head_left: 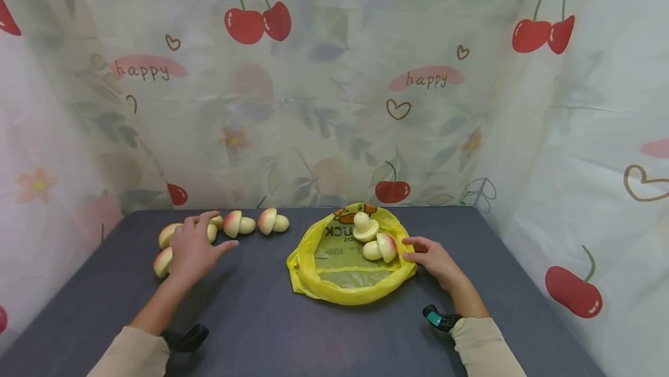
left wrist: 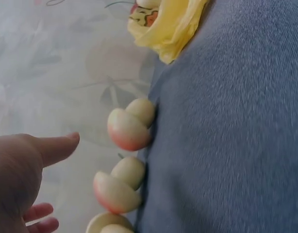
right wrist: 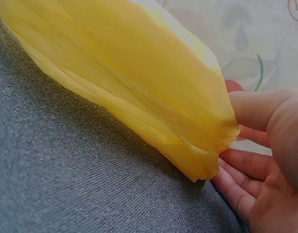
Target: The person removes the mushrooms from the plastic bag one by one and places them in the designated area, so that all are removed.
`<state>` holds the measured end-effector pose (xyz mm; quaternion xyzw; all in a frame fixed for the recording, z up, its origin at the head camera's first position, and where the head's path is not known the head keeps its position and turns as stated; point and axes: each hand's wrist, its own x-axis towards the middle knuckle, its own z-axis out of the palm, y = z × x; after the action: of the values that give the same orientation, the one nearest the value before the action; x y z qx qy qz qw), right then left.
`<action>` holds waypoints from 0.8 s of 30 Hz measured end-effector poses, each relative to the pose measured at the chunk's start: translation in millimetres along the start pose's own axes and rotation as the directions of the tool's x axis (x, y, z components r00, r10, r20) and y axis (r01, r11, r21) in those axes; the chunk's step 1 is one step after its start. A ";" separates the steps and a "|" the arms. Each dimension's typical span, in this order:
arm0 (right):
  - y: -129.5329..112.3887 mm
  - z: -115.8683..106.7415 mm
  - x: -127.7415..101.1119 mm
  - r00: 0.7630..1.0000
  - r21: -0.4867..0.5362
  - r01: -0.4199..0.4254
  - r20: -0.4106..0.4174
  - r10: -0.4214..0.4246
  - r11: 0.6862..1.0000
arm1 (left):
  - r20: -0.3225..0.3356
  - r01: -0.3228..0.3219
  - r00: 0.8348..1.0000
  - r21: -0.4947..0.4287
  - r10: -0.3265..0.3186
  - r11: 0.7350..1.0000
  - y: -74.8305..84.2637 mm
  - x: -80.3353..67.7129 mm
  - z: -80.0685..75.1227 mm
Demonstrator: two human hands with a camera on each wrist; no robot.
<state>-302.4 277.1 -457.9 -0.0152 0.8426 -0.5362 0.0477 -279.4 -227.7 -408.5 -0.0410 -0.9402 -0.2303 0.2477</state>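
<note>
My left hand [head_left: 195, 252] hovers at the left over several toy mushrooms, its thumb spread from its fingers and nothing in its grasp. It partly hides a cream mushroom with a reddish cap [head_left: 163, 263]. Right of that hand, two more mushrooms lie in a row, a nearer one [head_left: 238, 223] and a farther one [head_left: 273, 222]. My right hand [head_left: 436, 261] holds the right rim of a yellow plastic bag [head_left: 345, 295], thumb and fingers at its edge [right wrist: 207, 145]. Inside the open bag rest two mushrooms, one stem-up [head_left: 365, 227], one on its side [head_left: 380, 248].
Everything lies on a dark grey tabletop [head_left: 251, 319]. A printed curtain [head_left: 324, 133] with cherries and hearts hangs behind the table and along both sides. Each wrist wears a black band, the left band [head_left: 185, 339] and the right band [head_left: 441, 319].
</note>
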 end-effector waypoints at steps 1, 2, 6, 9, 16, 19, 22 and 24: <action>0.2 0.0 -0.1 1.000 0.000 0.002 0.000 -0.002 1.000 | 0.014 -0.002 1.000 -0.009 0.002 1.000 2.3 1.5 1.9; 0.6 -0.2 -0.2 1.000 -0.001 0.003 -0.001 -0.003 1.000 | 0.027 -0.006 1.000 -0.014 0.006 1.000 4.4 3.0 4.3; 1.3 -0.5 -0.1 1.000 0.004 0.005 -0.005 -0.005 1.000 | 0.071 -0.028 0.997 -0.044 0.031 0.999 11.0 9.2 16.2; 2.0 -0.3 -0.3 1.000 0.005 -0.001 -0.009 0.001 1.000 | 0.103 -0.062 0.992 -0.060 0.068 0.996 14.7 14.0 26.6; 4.0 1.3 -0.9 1.000 0.005 -0.007 -0.013 0.007 1.000 | 0.148 -0.199 0.964 -0.143 0.220 0.969 24.8 26.3 50.5; 3.2 1.0 -1.2 1.000 0.007 -0.002 -0.010 0.002 1.000 | 0.188 -0.223 0.948 -0.191 0.258 0.956 33.2 32.7 56.8; 1.3 0.4 -1.0 1.000 0.007 -0.003 -0.009 0.003 1.000 | 0.239 -0.214 0.933 -0.231 0.268 0.949 42.9 39.7 61.0; 0.0 0.0 -0.8 1.000 0.005 -0.002 -0.011 0.002 1.000 | 0.262 -0.203 0.927 -0.251 0.268 0.946 48.3 44.4 63.5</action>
<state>-301.6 277.1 -457.9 -0.0113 0.8414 -0.5385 0.0437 -337.4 -157.5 -415.9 -0.2148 -0.9233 -0.2926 0.1260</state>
